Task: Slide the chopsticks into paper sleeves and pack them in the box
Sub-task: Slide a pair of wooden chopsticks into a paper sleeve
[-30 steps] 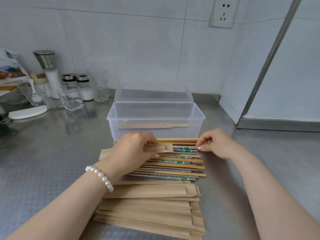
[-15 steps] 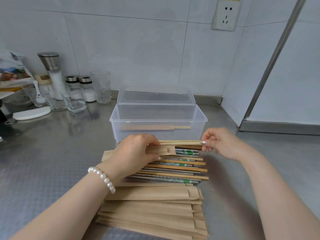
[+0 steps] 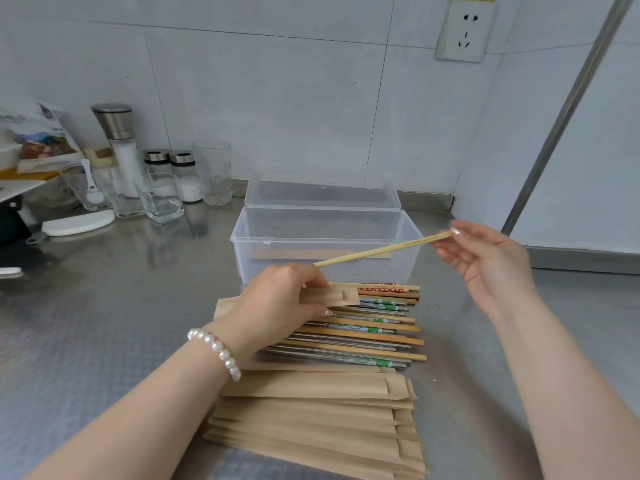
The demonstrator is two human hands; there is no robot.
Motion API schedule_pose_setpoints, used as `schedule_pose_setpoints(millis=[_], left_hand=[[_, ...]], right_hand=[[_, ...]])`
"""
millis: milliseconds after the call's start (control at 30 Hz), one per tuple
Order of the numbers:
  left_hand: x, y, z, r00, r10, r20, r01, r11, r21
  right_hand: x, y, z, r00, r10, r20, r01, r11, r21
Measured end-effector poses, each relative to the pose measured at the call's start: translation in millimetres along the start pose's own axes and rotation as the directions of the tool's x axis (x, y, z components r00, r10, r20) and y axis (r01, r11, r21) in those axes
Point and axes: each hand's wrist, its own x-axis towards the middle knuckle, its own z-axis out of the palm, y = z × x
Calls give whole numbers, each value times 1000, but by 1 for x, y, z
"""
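While left hand (image 3: 277, 299) pinches a paper sleeve (image 3: 341, 295) and right hand (image 3: 485, 261) a chopstick (image 3: 381, 251), steel counter (image 3: 104, 306) meets tiled wall (image 3: 277, 98).

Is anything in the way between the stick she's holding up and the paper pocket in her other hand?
Nothing visible: the chopstick in her right hand has open air down to the paper sleeve her left hand grips.
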Motion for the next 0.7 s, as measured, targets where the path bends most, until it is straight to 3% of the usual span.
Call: schedule_pose_setpoints(millis=[167,400,700], left_hand=[[1,0,-3,998,-9,-58,8,1000,-16],[1,-2,-7,990,-10,-138,3,999,-53],[1,-2,-9,991,-18,-130,9,998,-68]], right_hand=[[6,-10,-15,974,-85,-208,101,992,69],[11,-18,-30,969,-95,-230,94,995,-16],[14,-18,-38,957,-123,-263,118,992,-36]])
